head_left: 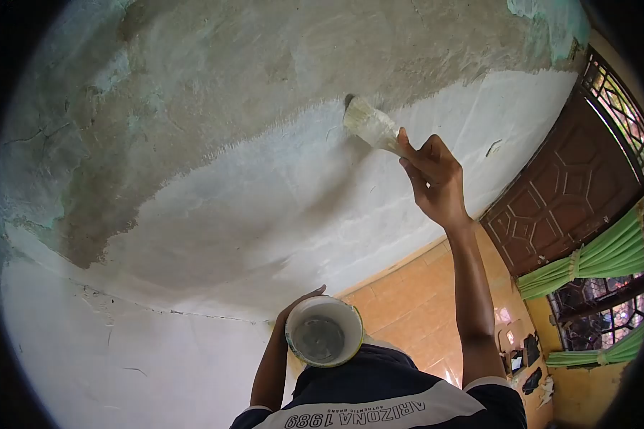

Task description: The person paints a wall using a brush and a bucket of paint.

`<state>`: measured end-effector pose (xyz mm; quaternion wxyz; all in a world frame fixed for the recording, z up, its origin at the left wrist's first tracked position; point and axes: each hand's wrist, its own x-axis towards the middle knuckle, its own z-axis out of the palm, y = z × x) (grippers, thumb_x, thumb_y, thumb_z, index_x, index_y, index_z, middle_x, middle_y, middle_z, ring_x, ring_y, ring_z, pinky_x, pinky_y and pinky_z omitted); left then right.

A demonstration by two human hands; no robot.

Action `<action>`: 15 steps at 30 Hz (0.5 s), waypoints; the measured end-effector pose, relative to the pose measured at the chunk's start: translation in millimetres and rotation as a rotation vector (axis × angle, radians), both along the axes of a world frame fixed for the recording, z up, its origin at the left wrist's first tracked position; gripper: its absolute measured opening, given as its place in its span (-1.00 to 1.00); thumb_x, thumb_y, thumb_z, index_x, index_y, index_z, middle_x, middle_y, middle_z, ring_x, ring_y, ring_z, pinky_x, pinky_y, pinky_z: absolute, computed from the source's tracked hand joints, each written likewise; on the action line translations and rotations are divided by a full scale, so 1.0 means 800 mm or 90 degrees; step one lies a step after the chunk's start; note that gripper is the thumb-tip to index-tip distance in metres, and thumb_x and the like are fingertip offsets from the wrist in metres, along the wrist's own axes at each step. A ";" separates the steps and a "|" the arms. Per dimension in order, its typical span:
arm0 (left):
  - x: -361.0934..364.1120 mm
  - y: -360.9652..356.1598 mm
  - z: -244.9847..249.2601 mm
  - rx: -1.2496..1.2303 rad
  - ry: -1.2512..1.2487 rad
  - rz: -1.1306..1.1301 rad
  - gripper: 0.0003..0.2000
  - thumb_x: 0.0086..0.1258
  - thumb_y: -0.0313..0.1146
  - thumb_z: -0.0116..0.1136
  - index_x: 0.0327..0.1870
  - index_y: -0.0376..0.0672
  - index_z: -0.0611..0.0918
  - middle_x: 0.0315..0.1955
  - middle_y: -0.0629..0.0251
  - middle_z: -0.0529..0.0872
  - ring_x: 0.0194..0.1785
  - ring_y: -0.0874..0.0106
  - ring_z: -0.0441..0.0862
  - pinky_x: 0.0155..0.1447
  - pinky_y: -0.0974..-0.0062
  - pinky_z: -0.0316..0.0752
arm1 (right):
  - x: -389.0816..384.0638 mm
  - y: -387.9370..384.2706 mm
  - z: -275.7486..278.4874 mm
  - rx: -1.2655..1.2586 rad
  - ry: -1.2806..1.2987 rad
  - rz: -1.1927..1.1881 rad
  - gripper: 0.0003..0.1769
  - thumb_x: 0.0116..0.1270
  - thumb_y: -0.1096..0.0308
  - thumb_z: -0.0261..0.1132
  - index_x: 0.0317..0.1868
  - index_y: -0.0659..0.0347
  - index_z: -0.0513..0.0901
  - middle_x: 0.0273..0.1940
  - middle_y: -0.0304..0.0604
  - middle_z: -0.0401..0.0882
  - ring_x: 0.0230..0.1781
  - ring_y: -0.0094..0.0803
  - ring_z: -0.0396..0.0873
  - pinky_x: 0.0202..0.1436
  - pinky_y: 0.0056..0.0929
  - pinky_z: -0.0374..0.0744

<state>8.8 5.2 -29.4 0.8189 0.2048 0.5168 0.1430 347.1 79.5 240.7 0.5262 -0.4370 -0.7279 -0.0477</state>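
Observation:
My right hand is raised and closed around the handle of a wide paintbrush. The pale, paint-coated bristles meet the wall along the uneven border between bare grey-brown plaster and a white coat. Below, close to my chest, my left hand holds a small white bucket from its side. Greyish-white paint lies at the bottom of the bucket. Most of my left hand's fingers are hidden behind it.
Patches of old turquoise paint show at the upper right of the wall. A brown panelled door, green curtains and a grilled window stand to the right. Orange tiles cover the floor. A white wall fills the lower left.

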 end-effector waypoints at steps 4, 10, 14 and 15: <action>-0.004 0.001 -0.015 0.009 -0.005 -0.044 -0.43 0.61 0.31 0.17 -0.04 -0.12 0.78 -0.32 0.34 0.78 -0.26 0.44 0.69 -0.02 0.32 0.66 | 0.007 -0.011 -0.003 0.010 -0.049 -0.002 -0.37 0.30 0.72 0.48 0.37 0.05 0.77 -0.36 -0.19 0.34 -0.51 -0.43 0.36 -0.45 -0.34 0.43; -0.005 -0.005 -0.017 0.015 -0.041 -0.042 -0.45 0.60 0.29 0.21 -0.05 -0.12 0.78 -0.31 0.34 0.79 -0.25 0.42 0.71 -0.03 0.31 0.67 | 0.000 -0.010 -0.004 0.069 0.054 -0.035 -0.42 0.30 0.73 0.48 0.31 0.12 0.81 -0.38 -0.24 0.38 -0.48 -0.50 0.39 -0.47 -0.37 0.40; -0.006 -0.015 -0.007 0.007 0.000 0.004 -0.46 0.58 0.29 0.24 -0.09 -0.11 0.78 -0.31 0.33 0.79 -0.27 0.43 0.71 -0.06 0.31 0.67 | -0.015 0.001 -0.016 0.032 0.037 -0.015 -0.36 0.29 0.79 0.43 0.36 0.13 0.77 -0.36 -0.25 0.35 -0.47 -0.51 0.40 -0.46 -0.42 0.43; -0.007 -0.014 -0.007 -0.007 0.000 0.004 -0.47 0.57 0.28 0.25 -0.11 -0.11 0.78 -0.32 0.33 0.79 -0.29 0.43 0.70 -0.08 0.31 0.67 | -0.017 0.001 -0.016 0.038 0.031 -0.021 -0.33 0.27 0.81 0.41 0.37 0.13 0.76 -0.35 -0.24 0.34 -0.46 -0.50 0.41 -0.45 -0.42 0.45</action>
